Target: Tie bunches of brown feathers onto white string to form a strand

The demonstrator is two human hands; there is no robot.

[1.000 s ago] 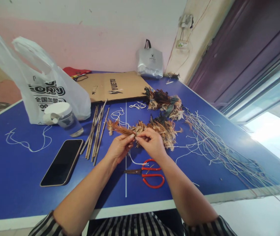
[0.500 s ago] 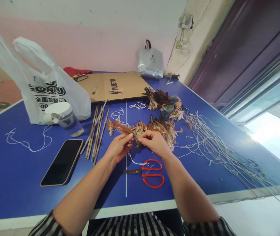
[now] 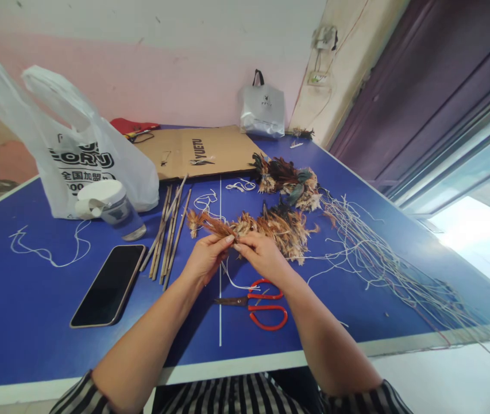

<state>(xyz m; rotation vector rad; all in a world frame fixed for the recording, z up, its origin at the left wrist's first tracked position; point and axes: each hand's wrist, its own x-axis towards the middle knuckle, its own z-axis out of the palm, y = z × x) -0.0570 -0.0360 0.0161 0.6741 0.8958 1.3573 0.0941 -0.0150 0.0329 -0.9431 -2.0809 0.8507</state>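
Between the thumb and fingers of my left hand point(image 3: 208, 259) is a small bunch of reddish-brown feathers point(image 3: 213, 225), tips pointing up and left. My right hand point(image 3: 262, 253) pinches the base end of the same bunch, its thumb close to my left thumb. A white string point(image 3: 236, 283) hangs below the hands toward the scissors. Just beyond my fingers lies a pile of brown and tan feather bunches point(image 3: 290, 233), with a second, darker pile point(image 3: 285, 178) behind it. Red-handled scissors point(image 3: 268, 317) rest on the blue table under my right wrist.
To the left are thin sticks point(image 3: 169, 236), a phone point(image 3: 109, 286), a lidded jar point(image 3: 119, 210) and a white plastic bag point(image 3: 66, 155). Many loose strings point(image 3: 382, 264) spread across the right. Flat cardboard point(image 3: 184, 152) and a silver bag point(image 3: 262, 112) stand at the back.
My right hand has shifted slightly left, closer to my left hand, at the base of the feather bunch. My left hand stays nearly in place.
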